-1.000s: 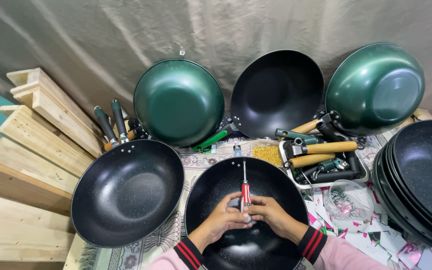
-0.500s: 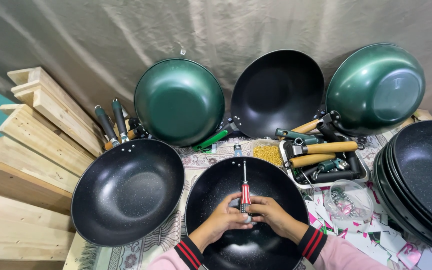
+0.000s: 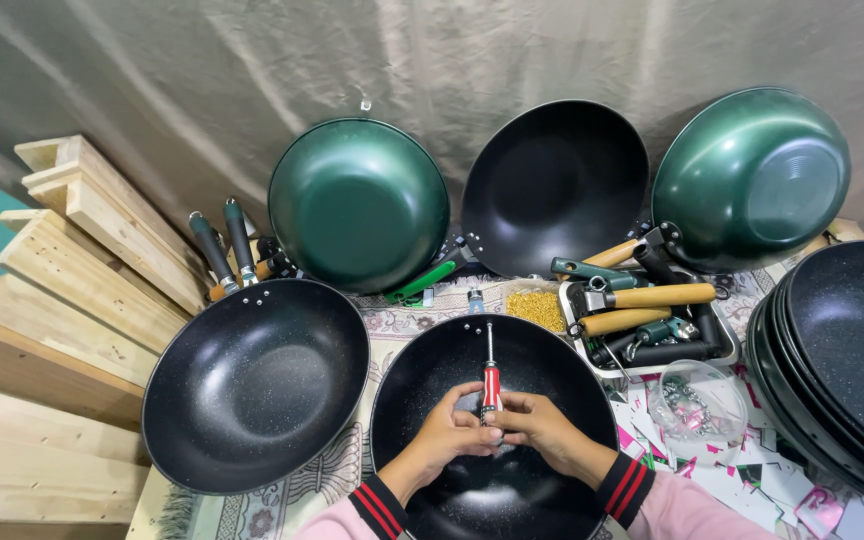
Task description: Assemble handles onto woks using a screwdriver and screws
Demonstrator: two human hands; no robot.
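Stacked wooden planks (image 3: 62, 300) lie far left beside an empty black wok (image 3: 257, 385). The left hand (image 3: 450, 432) and right hand (image 3: 542, 428) meet, both grasping a red-handled screwdriver (image 3: 491, 372) whose long axis points straight away from them, tip near the far rim of the black wok (image 3: 422, 370) beneath. Patterned cloth (image 3: 302, 495) covers the table; handles fill a tray (image 3: 722, 350) right.

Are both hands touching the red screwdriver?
Touching. The head view shows the left hand and the right hand both closing their fingers around the red screwdriver handle, above the black pan.
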